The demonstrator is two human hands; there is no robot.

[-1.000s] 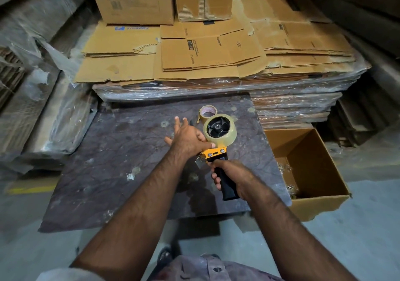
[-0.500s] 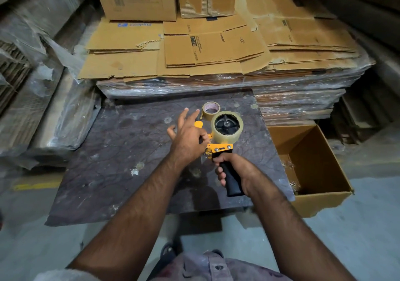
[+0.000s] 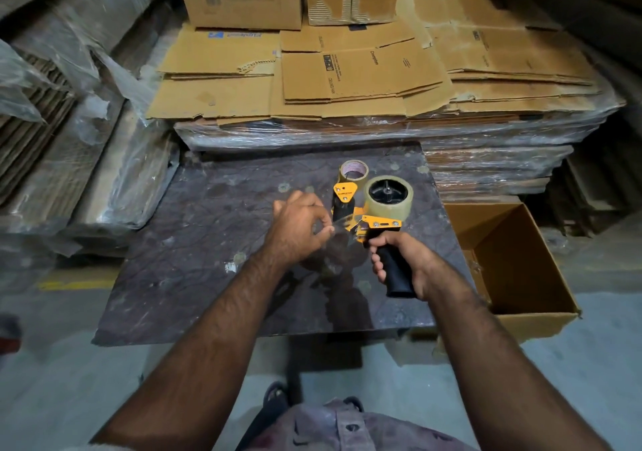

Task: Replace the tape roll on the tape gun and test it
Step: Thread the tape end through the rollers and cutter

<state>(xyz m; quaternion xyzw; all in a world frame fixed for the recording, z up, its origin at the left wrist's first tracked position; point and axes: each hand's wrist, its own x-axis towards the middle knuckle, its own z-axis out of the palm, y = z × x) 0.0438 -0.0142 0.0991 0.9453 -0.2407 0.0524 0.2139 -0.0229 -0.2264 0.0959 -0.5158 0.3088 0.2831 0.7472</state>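
An orange tape gun (image 3: 369,222) with a black handle is held above the dark table (image 3: 194,242). My right hand (image 3: 404,263) grips the handle. A full roll of clear tape (image 3: 391,196) sits on the gun's black hub. My left hand (image 3: 298,226) pinches the loose clear tape end at the gun's front, by the roller and orange flap. A nearly used-up tape roll (image 3: 353,172) stands on the table just behind the gun.
Stacks of flattened cardboard (image 3: 347,79) wrapped in plastic rise behind the table. An open cardboard box (image 3: 514,263) sits on the floor at the right. Plastic-wrapped bundles (image 3: 114,172) lie at the left. Grey floor lies in front.
My left hand has gone from spread fingers beside the gun to a pinch on the tape end. The gun has tilted so its front roller and flap show.
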